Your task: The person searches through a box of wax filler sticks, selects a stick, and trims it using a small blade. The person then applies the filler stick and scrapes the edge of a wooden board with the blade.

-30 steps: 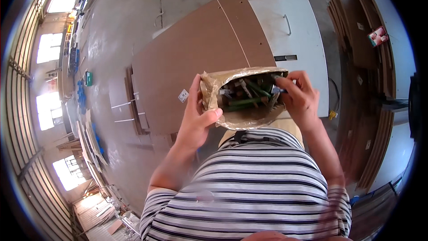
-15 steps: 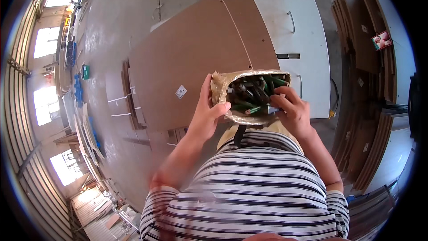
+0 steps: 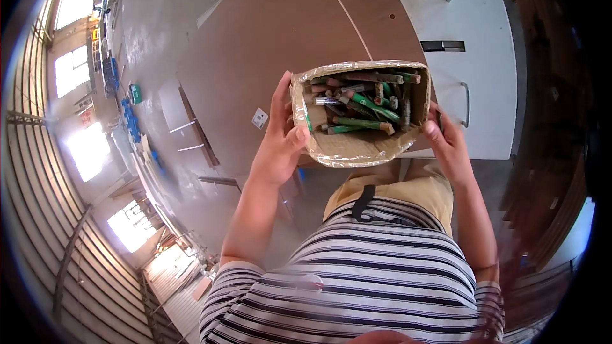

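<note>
An open cardboard box [image 3: 357, 153] with shiny clear tape around its rim is held in front of my waist, its mouth facing up. Inside lie several pencil-like sticks [image 3: 373, 106], mostly green, with some brown and pale ones, piled toward the far side. My left hand [image 3: 280, 132] grips the box's left wall, thumb at the near corner and fingers along the outside. At the right wall is my right hand [image 3: 448, 141], its thumb against the near right corner and its other fingers partly hidden. A small dark sliver shows by its index finger, too small to name.
A large brown panel [image 3: 268, 44] lies beyond the box, beside a white panel [image 3: 478, 19] with metal handles [image 3: 466, 104] and a dark slot [image 3: 443, 46]. Stacked boards stand at the right, blurred. Strapped boards [image 3: 199, 124] lie at the left on the grey floor [image 3: 153, 32].
My right hand has come out of the box and moved to its right wall. The box is now tilted so more of its inside shows. The whole view has shifted.
</note>
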{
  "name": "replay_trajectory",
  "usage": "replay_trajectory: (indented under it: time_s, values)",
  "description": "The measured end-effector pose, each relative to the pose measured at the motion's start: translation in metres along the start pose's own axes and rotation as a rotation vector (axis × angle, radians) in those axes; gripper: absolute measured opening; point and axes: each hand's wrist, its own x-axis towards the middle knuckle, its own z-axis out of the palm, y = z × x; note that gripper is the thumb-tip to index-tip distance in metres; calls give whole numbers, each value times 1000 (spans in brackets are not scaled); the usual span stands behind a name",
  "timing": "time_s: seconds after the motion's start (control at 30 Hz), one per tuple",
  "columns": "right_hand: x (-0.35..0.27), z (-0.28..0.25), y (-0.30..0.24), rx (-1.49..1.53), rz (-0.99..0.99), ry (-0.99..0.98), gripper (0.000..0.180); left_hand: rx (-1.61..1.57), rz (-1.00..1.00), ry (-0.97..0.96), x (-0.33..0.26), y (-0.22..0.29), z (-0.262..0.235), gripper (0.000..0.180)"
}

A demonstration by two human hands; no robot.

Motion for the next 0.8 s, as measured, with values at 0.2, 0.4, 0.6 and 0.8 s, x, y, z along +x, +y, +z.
replay_trajectory:
  time_s: [0.2, 0.4, 0.6, 0.8]
  values:
    - [-2, 19, 5, 276, 102, -35, 53, 184, 27, 56, 2, -2, 9, 125]
    - [3, 17, -19, -97, 65, 15, 43, 124, -11, 61, 3, -2, 3, 111]
    - [9, 26, -30, 53, 207, 21, 39, -208, -86, -23, 2, -21, -1, 98]
    - [6, 26, -72, -161, -50, 96, 54, -389, -112, -119, -9, -61, -20, 90]
